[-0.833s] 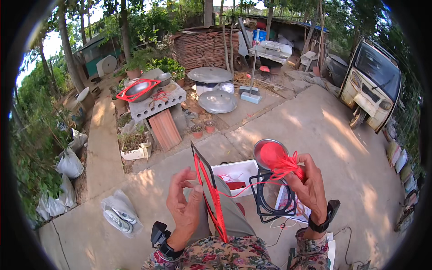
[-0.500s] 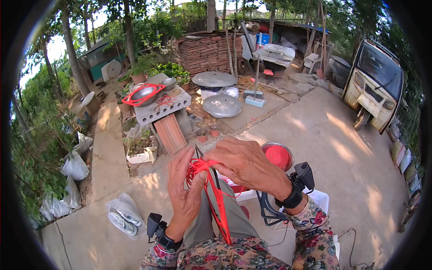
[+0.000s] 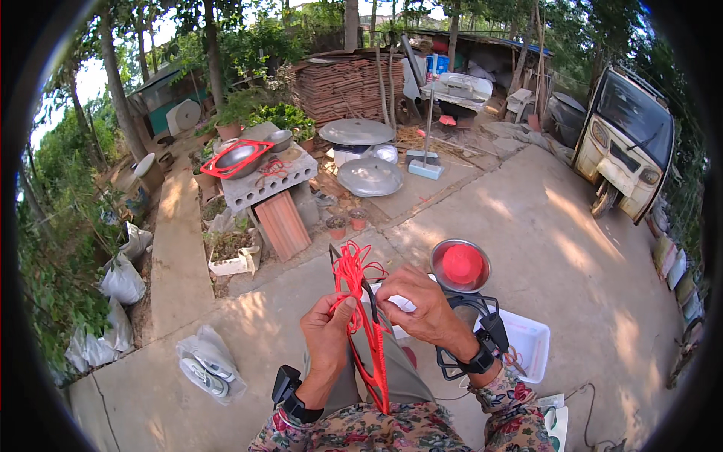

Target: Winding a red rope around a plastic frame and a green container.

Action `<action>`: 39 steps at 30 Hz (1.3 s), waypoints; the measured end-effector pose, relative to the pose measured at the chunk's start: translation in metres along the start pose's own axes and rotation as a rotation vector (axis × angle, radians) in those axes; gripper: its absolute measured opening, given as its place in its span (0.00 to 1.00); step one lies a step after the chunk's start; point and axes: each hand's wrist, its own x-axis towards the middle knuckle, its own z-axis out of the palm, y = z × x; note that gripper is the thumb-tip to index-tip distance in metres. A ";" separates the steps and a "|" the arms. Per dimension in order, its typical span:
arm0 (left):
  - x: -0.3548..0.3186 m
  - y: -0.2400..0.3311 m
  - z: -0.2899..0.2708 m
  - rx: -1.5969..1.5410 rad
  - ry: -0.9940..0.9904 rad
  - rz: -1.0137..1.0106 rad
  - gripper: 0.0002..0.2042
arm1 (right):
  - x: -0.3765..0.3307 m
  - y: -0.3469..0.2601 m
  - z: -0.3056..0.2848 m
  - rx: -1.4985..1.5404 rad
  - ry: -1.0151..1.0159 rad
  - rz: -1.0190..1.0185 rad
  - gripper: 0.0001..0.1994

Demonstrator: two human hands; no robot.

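Observation:
In front of my lap stands a bundle of looped red cord (image 3: 352,271), joined to a long red braided strip (image 3: 373,369) that runs down toward my shirt. My left hand (image 3: 325,328) pinches the cord just below the loops, thumb on top. Beside it, my right hand (image 3: 423,305) has its fingers curled together; whatever lies between the fingertips is too small to make out. A thin black bar (image 3: 368,290) passes along the cord, between the two hands. Both wrists wear black straps with small devices.
At the right, a metal bowl (image 3: 482,282) holds a red object, with a white tray (image 3: 536,343) and a black-framed item (image 3: 449,361) nearby. Bagged shoes (image 3: 207,365) lie at left. Farther off are a concrete block (image 3: 252,190), large metal lids (image 3: 370,177) and a three-wheeled vehicle (image 3: 625,147).
Both hands have come lower and nearer to me, and my right hand has moved away from the cord's knot. The red loops now rise free above my left hand.

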 end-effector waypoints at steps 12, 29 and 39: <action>-0.002 0.004 -0.004 -0.016 -0.129 -0.044 0.08 | -0.002 0.008 0.000 -0.236 -0.048 -0.063 0.16; -0.040 -0.011 -0.010 0.094 -0.217 -0.011 0.17 | -0.102 -0.123 -0.068 1.485 0.208 0.433 0.13; -0.048 -0.009 -0.005 0.081 -0.250 0.099 0.21 | -0.113 -0.092 -0.021 0.225 -0.028 0.733 0.14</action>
